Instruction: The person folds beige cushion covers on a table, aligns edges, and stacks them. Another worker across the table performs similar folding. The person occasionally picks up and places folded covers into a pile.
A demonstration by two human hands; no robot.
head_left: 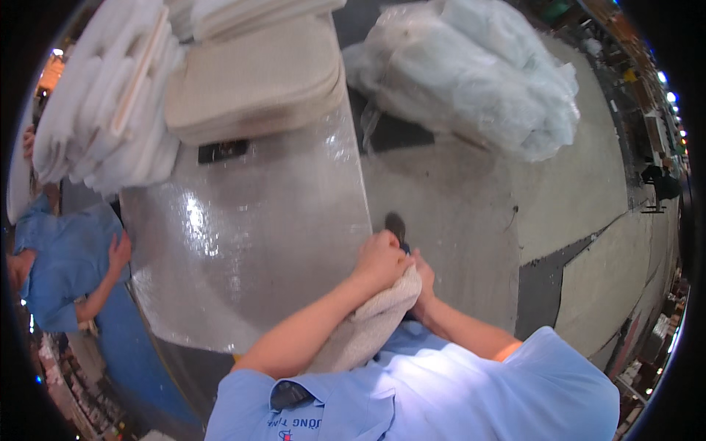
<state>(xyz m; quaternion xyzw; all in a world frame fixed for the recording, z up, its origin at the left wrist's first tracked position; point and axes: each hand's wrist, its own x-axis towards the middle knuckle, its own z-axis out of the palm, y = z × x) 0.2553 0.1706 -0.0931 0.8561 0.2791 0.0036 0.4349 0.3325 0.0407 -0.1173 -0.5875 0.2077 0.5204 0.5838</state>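
Note:
Close to my body, beside the right edge of the table, I hold a beige fabric cushion piece (371, 320). My left hand (380, 259) is closed on its far end, fingers bent. My right hand (424, 283) grips the same end from the other side, thumb up near the left fingers. The rest of the piece hangs back under my left forearm against my shirt. Whatever lies between the fingertips is too small to make out.
The table (243, 272) has a shiny plastic cover. On it are stacked beige cushions (254, 77), a dark phone-like object (223, 151) and a pile of white padded pieces (107, 95). A large plastic-wrapped bundle (471, 77) lies to the right. A co-worker (62, 250) stands at left.

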